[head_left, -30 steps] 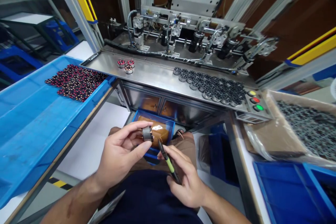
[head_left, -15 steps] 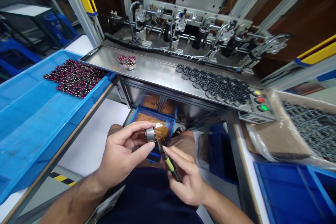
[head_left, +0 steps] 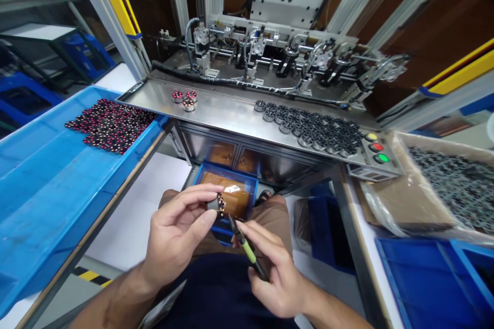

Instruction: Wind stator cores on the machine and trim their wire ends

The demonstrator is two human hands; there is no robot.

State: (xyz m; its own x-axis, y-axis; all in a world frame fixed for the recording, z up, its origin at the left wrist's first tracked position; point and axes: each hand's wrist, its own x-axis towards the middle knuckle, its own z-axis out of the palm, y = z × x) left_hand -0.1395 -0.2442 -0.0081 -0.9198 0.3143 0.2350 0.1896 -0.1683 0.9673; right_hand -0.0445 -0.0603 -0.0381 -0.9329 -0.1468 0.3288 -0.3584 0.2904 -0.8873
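Note:
My left hand pinches a small round wound motor core between thumb and fingers, above my lap. My right hand grips a slim tool with a green-yellow handle, its dark tip pointing up toward the core and just below it. Both hands hover over a small blue bin holding brownish material.
A steel machine shelf carries three wound cores and several dark unwound cores. A blue tray at left holds several wound cores. Coloured buttons, a lined cardboard box and blue bins lie right.
The core has been turned in my left fingers, so its copper windings now show instead of its metal side. The tool tip has dropped slightly away from it.

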